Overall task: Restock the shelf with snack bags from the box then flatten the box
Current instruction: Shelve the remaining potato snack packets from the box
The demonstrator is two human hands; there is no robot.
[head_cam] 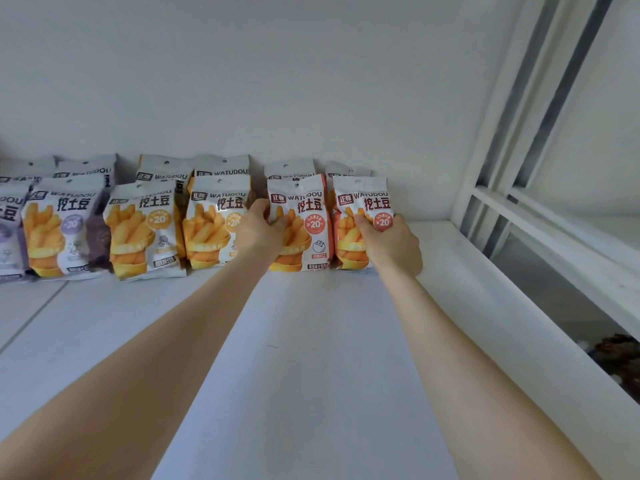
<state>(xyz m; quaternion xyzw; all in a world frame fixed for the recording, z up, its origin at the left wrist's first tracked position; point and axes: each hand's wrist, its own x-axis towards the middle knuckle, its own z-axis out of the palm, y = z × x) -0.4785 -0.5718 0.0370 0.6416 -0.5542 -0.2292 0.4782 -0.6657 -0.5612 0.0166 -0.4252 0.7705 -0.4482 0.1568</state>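
Snack bags printed with fries stand in two rows at the back of the white shelf (311,341), against the wall. My left hand (258,230) grips the left edge of a red-trimmed tomato bag (304,220) in the front row. My right hand (393,244) holds the lower front of the rightmost red-trimmed bag (363,209). Both bags stand upright on the shelf. To their left stand two yellow bags (145,230) (214,223) and a purple bag (59,226). More bags peek out behind them. The box is out of view.
A white shelf side rail (502,306) runs along the right. Beyond it are white window frames (540,109) and a dark object (620,355) lower down. A seam (34,317) crosses the shelf at the left.
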